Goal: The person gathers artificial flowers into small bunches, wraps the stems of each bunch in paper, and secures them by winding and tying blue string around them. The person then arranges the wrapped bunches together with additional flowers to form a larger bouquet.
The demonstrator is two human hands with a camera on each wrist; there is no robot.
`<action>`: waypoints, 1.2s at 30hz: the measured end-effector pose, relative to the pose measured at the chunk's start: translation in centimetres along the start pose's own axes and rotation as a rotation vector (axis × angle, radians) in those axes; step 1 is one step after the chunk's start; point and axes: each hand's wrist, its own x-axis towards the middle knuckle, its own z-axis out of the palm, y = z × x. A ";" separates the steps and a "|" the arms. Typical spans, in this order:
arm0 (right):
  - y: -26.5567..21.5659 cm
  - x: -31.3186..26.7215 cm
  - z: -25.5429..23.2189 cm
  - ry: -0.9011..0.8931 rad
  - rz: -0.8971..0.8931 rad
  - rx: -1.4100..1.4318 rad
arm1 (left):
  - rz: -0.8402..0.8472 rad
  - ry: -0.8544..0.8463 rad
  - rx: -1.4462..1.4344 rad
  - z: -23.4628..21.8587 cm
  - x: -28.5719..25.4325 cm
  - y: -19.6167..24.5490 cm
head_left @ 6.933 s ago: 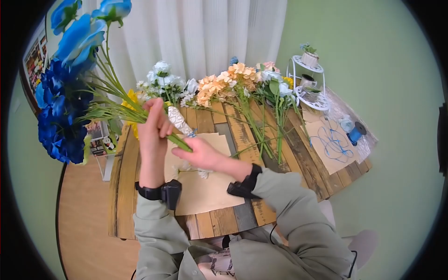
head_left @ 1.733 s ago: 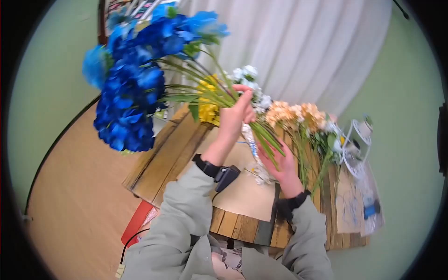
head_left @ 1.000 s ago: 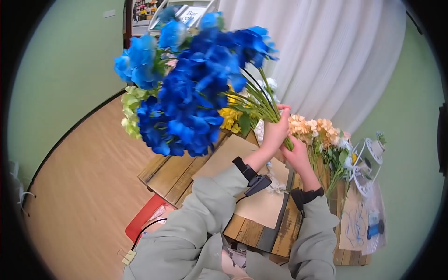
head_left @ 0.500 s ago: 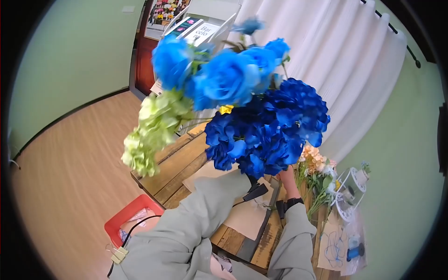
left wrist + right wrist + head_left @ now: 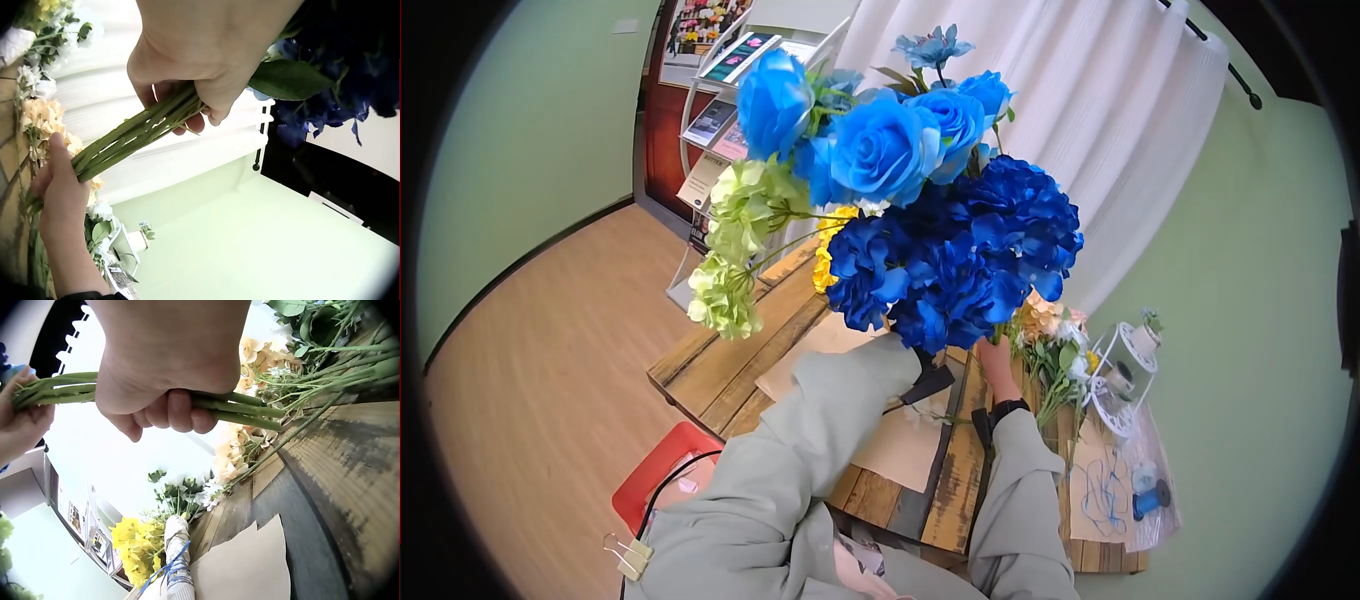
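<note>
Held in curled left hand (image 5: pixel 200 53) below the blooms (image 5: pixel 885 150) and curled right hand (image 5: pixel 169 375) by the stem ends (image 5: pixel 269 424): fabric-looking bouquet (image 5: pixel 960 265) of blue and pale-green flowers, with stems (image 5: pixel 103 155) angled lengthwise from left hand down to right, above brown wooden-plank table (image 5: pixel 725 365).

The surface (image 5: pixel 718 368) is a tabletop of wooden planks in mixed tones, some honey-brown, one dark grey. A sheet of kraft paper (image 5: pixel 903 462) lies across its middle, with a small white-flowered sprig (image 5: pixel 924 413) on it. Near the curtain side lie peach hydrangeas (image 5: pixel 1038 318) and yellow flowers (image 5: pixel 134 550). At the right, a white tiered stand (image 5: pixel 1109 419) stands near a smaller paper sheet (image 5: pixel 1085 520) bearing tangled blue cord (image 5: pixel 1104 487), just beside a blue spool (image 5: pixel 1148 500).
</note>
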 end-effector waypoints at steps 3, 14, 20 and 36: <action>0.9 -0.1 0.2 0.011 -0.012 0.011 | -0.033 -0.012 0.002 -1.2 -1.4 0.7; 2.7 0.4 0.6 0.124 -0.194 -0.103 | -0.081 -0.045 0.063 -0.6 -1.5 2.8; -0.1 -5.8 -2.3 0.036 -0.138 -0.139 | -0.112 -0.067 0.094 -2.0 -5.3 3.7; -0.4 -2.9 -1.4 -0.052 -0.433 -0.227 | -0.212 -0.128 0.144 -1.8 -5.5 5.4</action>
